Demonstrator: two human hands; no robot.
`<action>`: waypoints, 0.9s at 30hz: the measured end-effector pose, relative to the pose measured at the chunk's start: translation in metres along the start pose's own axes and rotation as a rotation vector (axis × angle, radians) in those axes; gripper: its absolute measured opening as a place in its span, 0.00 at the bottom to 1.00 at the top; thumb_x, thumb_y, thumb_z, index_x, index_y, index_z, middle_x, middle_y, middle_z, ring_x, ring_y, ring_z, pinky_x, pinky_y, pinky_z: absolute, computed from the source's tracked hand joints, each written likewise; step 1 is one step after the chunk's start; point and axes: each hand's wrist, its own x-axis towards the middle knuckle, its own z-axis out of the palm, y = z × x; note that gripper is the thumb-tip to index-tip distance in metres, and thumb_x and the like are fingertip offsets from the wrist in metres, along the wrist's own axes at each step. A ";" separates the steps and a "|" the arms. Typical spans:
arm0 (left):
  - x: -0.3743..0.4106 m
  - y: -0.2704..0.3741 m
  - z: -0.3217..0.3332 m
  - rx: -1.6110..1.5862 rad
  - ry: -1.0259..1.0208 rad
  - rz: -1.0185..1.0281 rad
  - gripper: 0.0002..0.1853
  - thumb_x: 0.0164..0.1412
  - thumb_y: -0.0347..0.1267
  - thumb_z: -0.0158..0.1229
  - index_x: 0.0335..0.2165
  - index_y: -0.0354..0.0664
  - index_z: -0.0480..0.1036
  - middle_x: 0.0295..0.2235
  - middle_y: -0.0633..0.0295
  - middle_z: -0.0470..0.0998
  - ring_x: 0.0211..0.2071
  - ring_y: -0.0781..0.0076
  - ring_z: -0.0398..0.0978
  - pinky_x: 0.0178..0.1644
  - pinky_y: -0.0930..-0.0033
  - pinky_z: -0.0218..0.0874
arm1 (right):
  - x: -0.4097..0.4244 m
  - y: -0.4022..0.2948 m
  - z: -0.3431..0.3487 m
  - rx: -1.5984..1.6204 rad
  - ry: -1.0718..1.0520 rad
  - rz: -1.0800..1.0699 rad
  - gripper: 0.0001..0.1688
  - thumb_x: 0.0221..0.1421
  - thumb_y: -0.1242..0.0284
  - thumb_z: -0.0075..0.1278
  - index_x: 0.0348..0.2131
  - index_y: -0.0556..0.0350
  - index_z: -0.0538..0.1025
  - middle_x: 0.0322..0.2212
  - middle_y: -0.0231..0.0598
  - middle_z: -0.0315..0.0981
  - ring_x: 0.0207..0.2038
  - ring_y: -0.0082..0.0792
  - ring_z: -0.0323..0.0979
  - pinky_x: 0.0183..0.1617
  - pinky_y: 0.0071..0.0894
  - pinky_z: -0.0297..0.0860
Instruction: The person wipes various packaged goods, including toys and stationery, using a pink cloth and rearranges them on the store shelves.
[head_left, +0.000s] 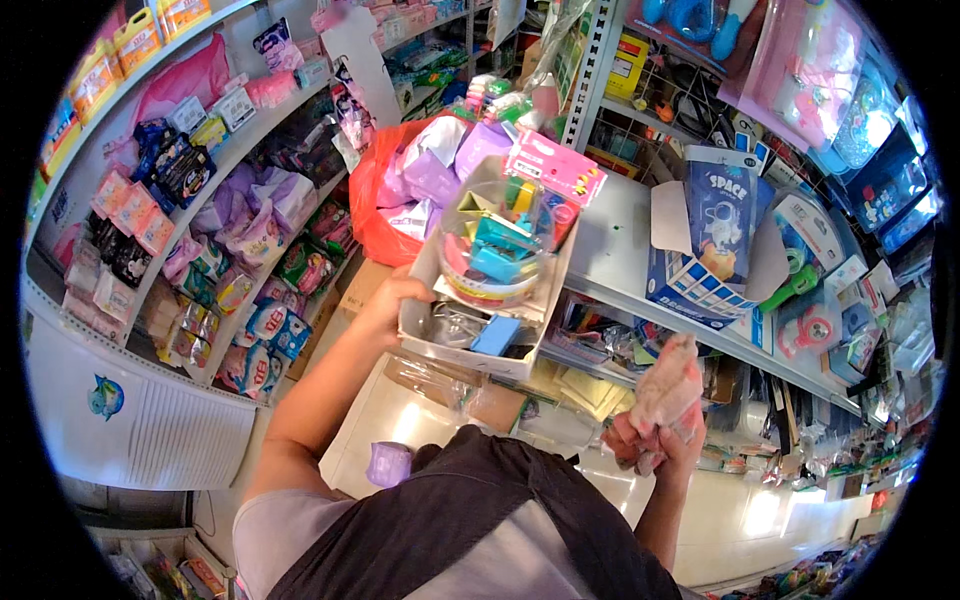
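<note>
My left hand grips the near left corner of an open white cardboard box, held up in front of me. Inside it stands a clear round plastic tub with teal, yellow and pink small goods, perhaps binder clips. A blue block-shaped item lies at the box's near end, and a pink carded pack sticks out at the far end. Off to the right, my right hand is closed around a crumpled, stained pinkish cloth, away from the box.
Beside the box sits a red plastic bag of purple packs. A metal shelf on the right bears a blue box of space-print packs. Shelves of packaged goods line the left. One purple pack lies on the floor.
</note>
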 end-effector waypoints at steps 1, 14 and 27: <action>-0.005 -0.002 -0.010 -0.021 0.012 0.036 0.26 0.37 0.24 0.48 0.41 0.34 0.64 0.31 0.58 0.70 0.28 0.67 0.70 0.33 0.68 0.65 | 0.006 -0.001 0.004 -0.041 -0.021 -0.012 0.47 0.35 0.59 0.57 0.50 0.68 0.59 0.45 0.44 0.63 0.48 0.35 0.63 0.51 0.32 0.58; -0.076 -0.025 -0.084 -0.036 0.143 0.198 0.27 0.35 0.26 0.50 0.41 0.32 0.65 0.33 0.57 0.71 0.31 0.68 0.70 0.37 0.72 0.61 | 0.117 -0.032 0.113 -0.800 -0.273 -0.301 0.36 0.38 0.71 0.55 0.49 0.61 0.64 0.43 0.50 0.68 0.44 0.39 0.68 0.49 0.35 0.62; -0.111 -0.037 -0.093 -0.046 0.224 0.229 0.29 0.33 0.28 0.49 0.42 0.30 0.64 0.35 0.58 0.70 0.35 0.69 0.69 0.39 0.73 0.59 | 0.299 0.027 0.126 -1.676 -0.042 -0.272 0.16 0.46 0.69 0.43 0.29 0.66 0.75 0.30 0.61 0.71 0.36 0.53 0.71 0.41 0.45 0.66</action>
